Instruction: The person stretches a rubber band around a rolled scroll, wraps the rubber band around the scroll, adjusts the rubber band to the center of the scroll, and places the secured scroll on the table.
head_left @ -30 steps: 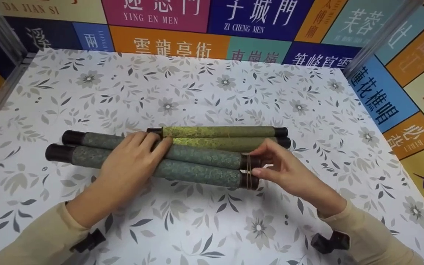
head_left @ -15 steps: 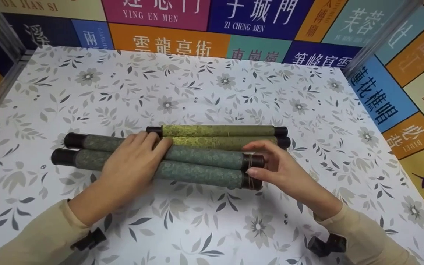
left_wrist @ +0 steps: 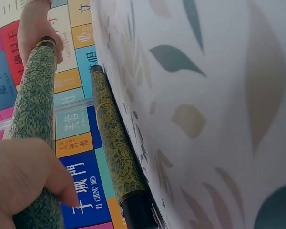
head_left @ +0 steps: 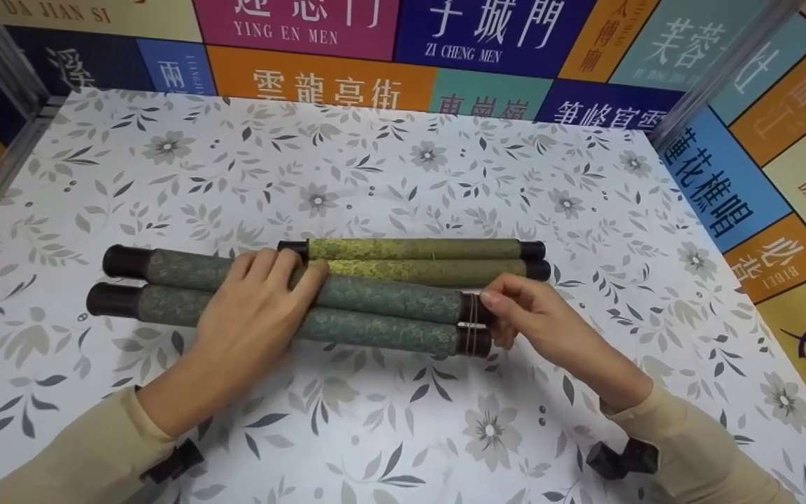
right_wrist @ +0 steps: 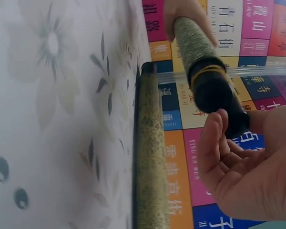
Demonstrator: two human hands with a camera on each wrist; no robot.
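A green patterned scroll, rolled up from both ends into two parallel rolls with dark brown end knobs, is held raised and slightly tilted. My left hand grips it left of its middle from above, its fingers reaching over both rolls. At the right end a thin rubber band loops round both knobs. There my right hand has thumb and fingertips about the far roll's knob, right beside the band. In the right wrist view, the band shows yellow on the nearer knob. Whether the fingertips touch the band is hidden.
A second, yellow-green scroll with black knobs lies just behind on the floral tablecloth, partly covered by the left hand. Panels with Chinese lettering stand along the back and right edges.
The right thumb has moved up from the near roll's knob to the far one, and its fingers have drawn together. The green scroll has shifted slightly, first right, then back left.
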